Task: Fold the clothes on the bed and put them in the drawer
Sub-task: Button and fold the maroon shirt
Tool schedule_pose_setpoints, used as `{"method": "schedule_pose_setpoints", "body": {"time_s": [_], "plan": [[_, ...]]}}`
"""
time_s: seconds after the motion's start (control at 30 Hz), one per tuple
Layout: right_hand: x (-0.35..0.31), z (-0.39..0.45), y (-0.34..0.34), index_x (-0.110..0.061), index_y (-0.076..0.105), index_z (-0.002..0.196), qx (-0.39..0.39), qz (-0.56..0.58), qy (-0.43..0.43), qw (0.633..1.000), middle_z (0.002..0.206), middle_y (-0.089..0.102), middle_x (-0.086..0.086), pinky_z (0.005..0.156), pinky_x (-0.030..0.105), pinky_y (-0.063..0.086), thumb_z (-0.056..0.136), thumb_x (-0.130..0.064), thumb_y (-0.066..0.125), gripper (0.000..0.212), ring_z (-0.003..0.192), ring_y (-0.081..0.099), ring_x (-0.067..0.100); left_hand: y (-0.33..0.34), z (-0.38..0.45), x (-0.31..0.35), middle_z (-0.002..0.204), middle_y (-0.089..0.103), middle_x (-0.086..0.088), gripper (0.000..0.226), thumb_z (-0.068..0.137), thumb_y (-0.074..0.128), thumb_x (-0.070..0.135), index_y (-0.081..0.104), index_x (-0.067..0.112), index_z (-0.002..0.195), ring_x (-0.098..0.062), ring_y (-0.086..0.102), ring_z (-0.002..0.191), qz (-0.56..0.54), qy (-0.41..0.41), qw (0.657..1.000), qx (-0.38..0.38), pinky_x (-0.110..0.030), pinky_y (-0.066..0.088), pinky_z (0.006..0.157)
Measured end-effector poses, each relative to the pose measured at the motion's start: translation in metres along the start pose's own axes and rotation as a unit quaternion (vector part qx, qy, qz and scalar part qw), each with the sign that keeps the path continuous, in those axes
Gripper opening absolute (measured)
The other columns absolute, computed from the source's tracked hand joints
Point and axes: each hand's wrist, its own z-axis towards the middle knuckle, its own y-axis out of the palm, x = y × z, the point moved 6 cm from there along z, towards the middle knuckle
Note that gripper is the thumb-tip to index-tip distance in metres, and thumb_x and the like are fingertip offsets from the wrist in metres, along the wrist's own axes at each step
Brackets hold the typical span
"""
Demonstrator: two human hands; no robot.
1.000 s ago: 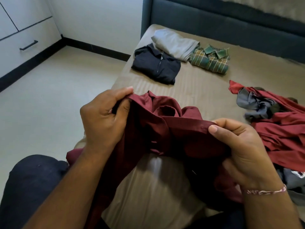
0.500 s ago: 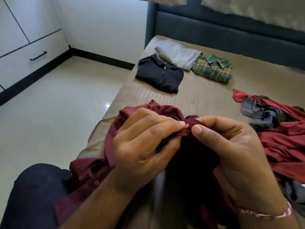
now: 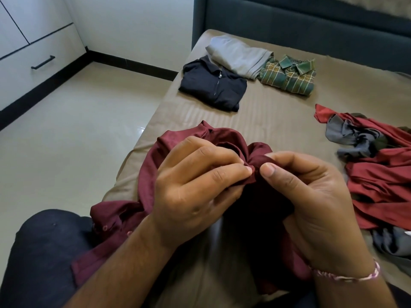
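Both my left hand and right hand pinch the maroon shirt over the bed's near left corner; I should align plackets before buttoning

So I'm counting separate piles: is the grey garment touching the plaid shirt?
Touching. The head view shows the grey garment's lower right edge lying over the plaid shirt's left edge, no bedsheet visible between them.

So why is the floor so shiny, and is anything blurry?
Head view: the floor gleams with soft window glare beside the bed; the hands and maroon shirt look sharp; the bed frame curves slightly from the wide lens.
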Motion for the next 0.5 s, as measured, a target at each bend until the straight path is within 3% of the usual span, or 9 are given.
{"method": "schedule_pose_setpoints", "body": {"time_s": [0.17, 0.33, 0.5], "plan": [[-0.004, -0.001, -0.002, -0.025, 0.083, 0.087, -0.024, -0.069, -0.061, 0.995, 0.088, 0.078, 0.009, 0.076, 0.028, 0.061, 0.077, -0.02, 0.078, 0.013, 0.083, 0.076, 0.024, 0.003, -0.004, 0.001, 0.097, 0.076, -0.01, 0.005, 0.086, 0.085, 0.004, 0.083, 0.001, 0.09, -0.027, 0.07, 0.086, -0.002, -0.009, 1.0, 0.0, -0.041, 0.056, 0.073], [-0.007, 0.002, -0.006, -0.016, 0.077, 0.096, -0.068, -0.202, -0.138, 0.967, 0.096, 0.073, 0.009, 0.084, 0.035, 0.06, 0.086, -0.012, 0.077, 0.011, 0.093, 0.071, 0.03, 0.01, -0.004, -0.004, 0.113, 0.074, -0.014, 0.005, 0.087, 0.084, 0.005, 0.083, 0.001, 0.087, -0.029, 0.068, 0.095, -0.039, -0.023, 0.998, -0.044, -0.038, 0.056, 0.081], [0.0, 0.005, -0.01, -0.023, 0.074, 0.093, -0.098, -0.246, -0.127, 0.956, 0.091, 0.074, 0.0, 0.074, 0.028, 0.061, 0.085, -0.01, 0.075, 0.016, 0.083, 0.072, 0.021, 0.021, -0.012, -0.012, 0.112, 0.075, -0.011, 0.006, 0.083, 0.086, -0.001, 0.079, -0.002, 0.082, -0.031, 0.07, 0.1, -0.104, -0.054, 0.988, -0.102, -0.041, 0.055, 0.086]]}}
